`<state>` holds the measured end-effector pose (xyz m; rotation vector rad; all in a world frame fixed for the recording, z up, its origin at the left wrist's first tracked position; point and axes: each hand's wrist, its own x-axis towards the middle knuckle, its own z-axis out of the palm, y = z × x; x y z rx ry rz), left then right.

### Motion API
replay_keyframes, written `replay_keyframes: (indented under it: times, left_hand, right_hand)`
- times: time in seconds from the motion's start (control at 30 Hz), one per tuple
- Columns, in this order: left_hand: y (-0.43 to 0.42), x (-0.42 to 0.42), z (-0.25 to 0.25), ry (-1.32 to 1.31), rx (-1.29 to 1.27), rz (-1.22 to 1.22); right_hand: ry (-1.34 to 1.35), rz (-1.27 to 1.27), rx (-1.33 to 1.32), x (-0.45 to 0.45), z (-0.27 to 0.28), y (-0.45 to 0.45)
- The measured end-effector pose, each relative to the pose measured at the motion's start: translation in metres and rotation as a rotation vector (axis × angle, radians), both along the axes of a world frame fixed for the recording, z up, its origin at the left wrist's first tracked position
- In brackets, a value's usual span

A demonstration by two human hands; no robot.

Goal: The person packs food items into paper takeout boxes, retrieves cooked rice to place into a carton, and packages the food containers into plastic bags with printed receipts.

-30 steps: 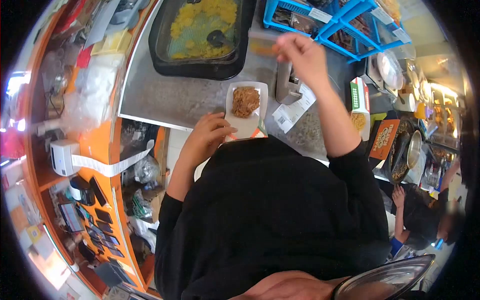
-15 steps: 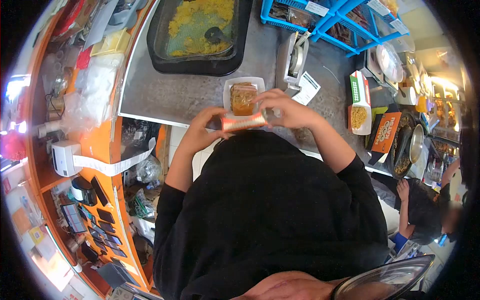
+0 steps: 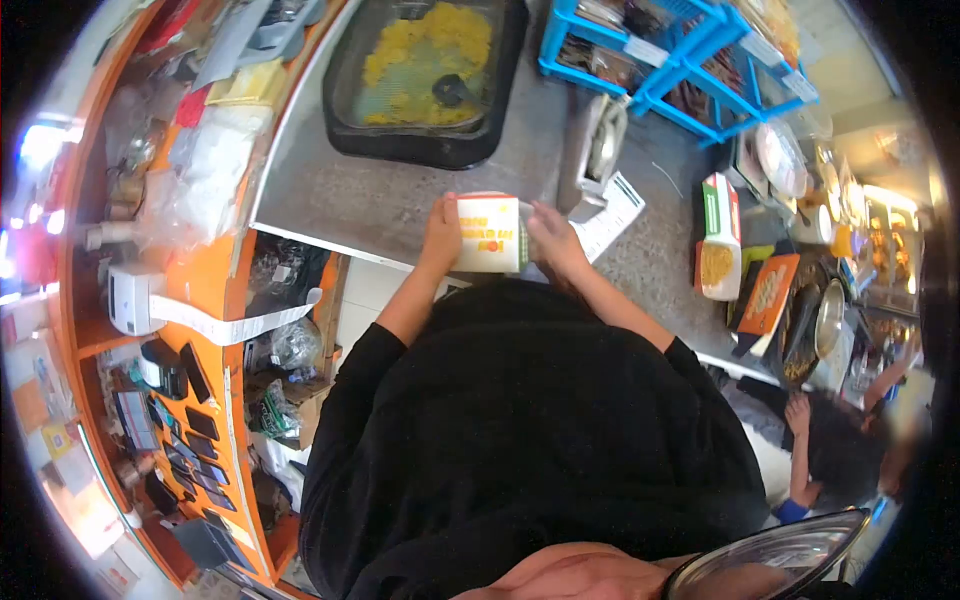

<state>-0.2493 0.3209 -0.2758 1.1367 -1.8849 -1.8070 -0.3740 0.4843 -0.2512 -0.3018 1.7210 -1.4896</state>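
A white food box (image 3: 488, 233) with orange lettering stands at the counter's front edge, its lid closed over the top. My left hand (image 3: 441, 236) grips the box's left side. At its right side is my right hand (image 3: 556, 240), with fingers curled against the side panel. The food inside is hidden by the lid. Behind my right hand are a metal tape dispenser (image 3: 598, 155) and a printed receipt (image 3: 612, 215). A black tray (image 3: 420, 150) holding yellow food lies further back on the metal counter (image 3: 370, 195).
Blue baskets (image 3: 655, 75) stand at the back right. An open box (image 3: 717, 240) of food and an orange-and-black box (image 3: 768, 295) sit on the right. Phones lie on the orange shelf (image 3: 225, 400) at left. A co-worker (image 3: 845, 440) is at the far right.
The box, open a second ago, now has its lid folded over the food. My hands have moved to its two sides. The camera view has shifted slightly.
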Motion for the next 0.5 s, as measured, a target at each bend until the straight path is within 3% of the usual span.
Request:
replay_keyframes:
  times: [0.03, 0.07, 0.1, 0.13, 0.17, 0.2, 0.27, 0.3, 0.33, 0.37, 0.4, 0.43, 0.5]
  left_hand:
    - [-0.005, 0.004, 0.003, -0.019, -0.016, -0.056]
    - [-0.001, 0.007, -0.015, -0.073, -0.237, -0.075]
    - [0.004, 0.011, -0.033, -0.142, -0.461, -0.073]
    - [0.013, 0.009, -0.023, -0.144, -0.339, 0.052]
    - [0.012, 0.014, -0.001, -0.124, -0.111, -0.005]
    - [0.015, 0.014, -0.042, 0.075, -0.487, 0.057]
    - [0.019, 0.02, 0.016, 0.102, -0.129, 0.085]
    - [0.025, 0.03, 0.04, 0.281, 0.206, 0.108]
    - [0.023, 0.043, 0.058, 0.319, 0.09, -0.028]
    - [0.026, 0.047, 0.049, 0.326, -0.077, 0.007]
    - [0.026, 0.058, 0.065, 0.363, 0.021, -0.044]
    - [0.03, 0.068, 0.075, 0.279, -0.044, 0.02]
    - [0.04, 0.078, 0.076, 0.357, -0.03, 0.116]
  right_hand:
    - [-0.095, 0.066, -0.017, -0.003, -0.001, 0.002]
    - [-0.24, 0.087, -0.051, -0.007, -0.025, 0.005]
    - [-0.214, 0.107, -0.011, -0.001, -0.009, 0.003]
    - [-0.135, 0.061, -0.086, 0.002, -0.023, -0.002]
    - [-0.081, 0.065, -0.182, 0.003, -0.028, -0.002]
    - [0.036, 0.171, -0.111, -0.001, -0.011, 0.0]
    - [-0.014, 0.304, -0.148, -0.009, -0.001, -0.005]
    - [-0.088, 0.329, -0.155, -0.002, 0.019, -0.011]
    - [-0.16, 0.348, -0.15, 0.003, 0.029, -0.016]
    - [-0.079, 0.419, -0.158, 0.001, 0.023, -0.021]
    - [0.008, 0.467, -0.17, -0.002, 0.02, -0.026]
    - [0.019, 0.472, -0.159, 0.003, 0.026, -0.031]
    - [0.026, 0.466, -0.147, 0.014, 0.046, -0.037]
